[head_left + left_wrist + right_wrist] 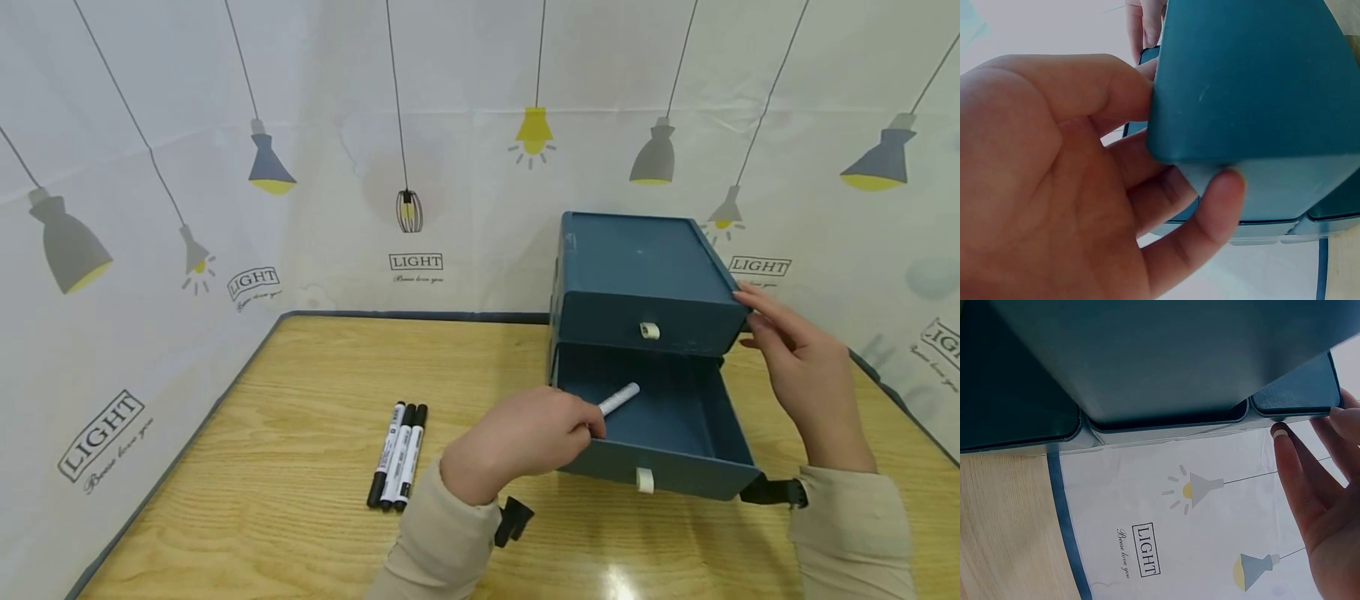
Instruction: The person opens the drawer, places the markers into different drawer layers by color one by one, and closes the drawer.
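Observation:
A blue two-drawer desk cabinet (637,258) stands on the table with its lower drawer (667,471) pulled out. My left hand (525,433) reaches over that drawer's front left corner and pinches a white marker (621,398), which slants inside the drawer. In the left wrist view, the left thumb (1116,87) passes over the front rim and the little finger (1225,197) touches the outer side wall; the other fingertips are hidden. My right hand (806,375) rests extended fingers on the cabinet's upper right front edge, their tips right at the corner in the right wrist view.
Several white markers with black ends (397,454) lie side by side on the wooden table (315,367), left of the cabinet. Behind the table hangs a white cloth (480,183) printed with lamps. Dark straps (513,521) show at both cuffs.

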The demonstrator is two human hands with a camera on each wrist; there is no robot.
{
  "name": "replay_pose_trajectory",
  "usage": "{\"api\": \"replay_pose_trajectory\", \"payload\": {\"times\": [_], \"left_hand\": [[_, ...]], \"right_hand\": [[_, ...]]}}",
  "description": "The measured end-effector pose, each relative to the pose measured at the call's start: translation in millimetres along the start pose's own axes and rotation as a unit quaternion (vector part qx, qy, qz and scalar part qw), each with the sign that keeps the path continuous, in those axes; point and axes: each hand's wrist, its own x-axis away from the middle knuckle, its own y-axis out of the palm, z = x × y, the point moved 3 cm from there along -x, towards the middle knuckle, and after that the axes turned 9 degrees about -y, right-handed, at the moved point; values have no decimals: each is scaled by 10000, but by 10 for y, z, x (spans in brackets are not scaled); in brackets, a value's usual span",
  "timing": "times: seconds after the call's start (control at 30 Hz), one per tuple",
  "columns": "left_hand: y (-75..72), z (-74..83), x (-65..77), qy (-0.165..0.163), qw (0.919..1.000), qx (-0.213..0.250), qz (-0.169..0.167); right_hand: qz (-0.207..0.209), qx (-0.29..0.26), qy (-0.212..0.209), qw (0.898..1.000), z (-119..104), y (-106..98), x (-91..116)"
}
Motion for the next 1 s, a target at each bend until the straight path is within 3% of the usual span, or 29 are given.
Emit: {"api": "replay_pose_trajectory", "payload": {"times": [0.33, 0.53, 1.0], "left_hand": [[-5, -19, 2, 216, 9997, 78, 43], [-36, -38, 9, 433, 9983, 261, 286], [-164, -145, 24, 226, 9932, 533, 1011]], "right_hand": [[-17, 45, 18, 10000, 17, 8, -4], [-1, 18, -6, 10000, 18, 9, -6], [3, 143, 48, 9999, 7, 10, 9]]}}
